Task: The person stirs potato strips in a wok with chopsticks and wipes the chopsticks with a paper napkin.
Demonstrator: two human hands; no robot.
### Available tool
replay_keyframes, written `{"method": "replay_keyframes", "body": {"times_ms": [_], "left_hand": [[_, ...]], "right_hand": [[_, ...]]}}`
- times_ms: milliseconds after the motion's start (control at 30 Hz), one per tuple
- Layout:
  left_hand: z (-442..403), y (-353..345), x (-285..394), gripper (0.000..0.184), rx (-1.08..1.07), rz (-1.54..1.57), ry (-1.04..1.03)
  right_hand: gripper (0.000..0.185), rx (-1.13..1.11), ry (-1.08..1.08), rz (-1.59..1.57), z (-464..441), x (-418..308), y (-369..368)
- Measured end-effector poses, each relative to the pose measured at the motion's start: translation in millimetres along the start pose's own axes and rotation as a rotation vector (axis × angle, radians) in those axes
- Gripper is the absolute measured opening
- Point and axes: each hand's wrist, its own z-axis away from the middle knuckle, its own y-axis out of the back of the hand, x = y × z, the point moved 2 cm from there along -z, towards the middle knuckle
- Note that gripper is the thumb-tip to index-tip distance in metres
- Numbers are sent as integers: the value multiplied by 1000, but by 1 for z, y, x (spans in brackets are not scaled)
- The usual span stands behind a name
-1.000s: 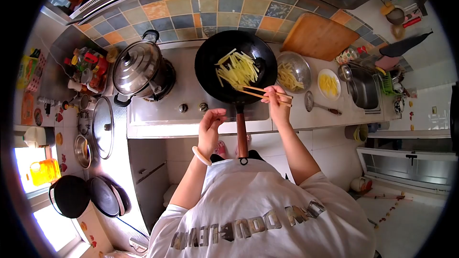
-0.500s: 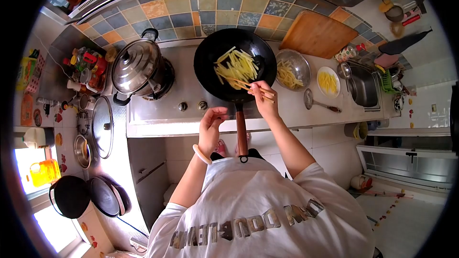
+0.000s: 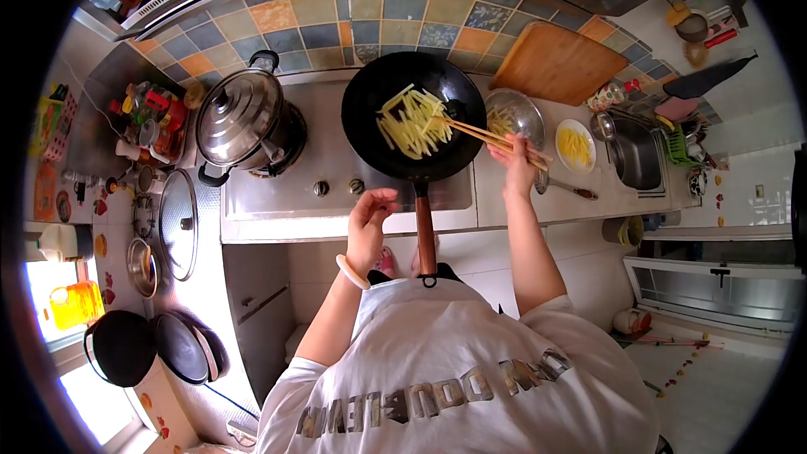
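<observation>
My right hand [image 3: 519, 168] is closed around a pair of wooden chopsticks [image 3: 477, 129]. Their tips reach into the pale yellow potato strips [image 3: 410, 130] from the right side. The strips lie piled in a black wok [image 3: 363, 101] on the stove, whose brown wooden handle [image 3: 426, 240] points toward my body. To the left of that handle, my left hand [image 3: 370, 214] hovers with loosely bent fingers and the thumb apart, holding nothing. Right of the wok sits a metal strainer bowl [image 3: 531, 120] with more strips, partly hidden behind my right hand and the chopsticks.
A lidded steamer pot [image 3: 239, 122] stands on the left burner. Along the right counter are a white plate [image 3: 591, 160] of strips, a slotted spoon [image 3: 576, 191], a sink [image 3: 636, 160] and a leaning cutting board [image 3: 559, 63]. A large lid [image 3: 178, 240] lies at left.
My right hand has moved right, away from the wok's near edge, and the chopsticks now enter from the right. The strips are slightly shifted. My left hand stays in place.
</observation>
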Motion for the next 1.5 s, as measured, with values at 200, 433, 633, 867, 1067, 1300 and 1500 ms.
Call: {"method": "replay_keyframes", "body": {"times_ms": [200,433,633,867,1067,1300,1500], "left_hand": [[-1,-2,-1,33,-10,-7,11],[-2,-3,2,31,1,2,18],[-2,-11,2,31,-2,-8,20],[-4,-12,-3,32,-25,-19,24],[-3,-13,-3,32,-23,-2,35],[0,-11,1,33,2,-3,37],[2,-9,3,33,-6,-1,28]], "right_hand": [[27,-181,78,106,-20,8,-25],[30,-234,165,151,-1,16,-18],[29,-339,229,269,14,22,-23],[25,-284,258,265,18,5,-15],[22,-335,287,274,23,21,-20],[19,-415,351,396,50,7,-22],[19,-443,240,372,64,20,-16]]}}
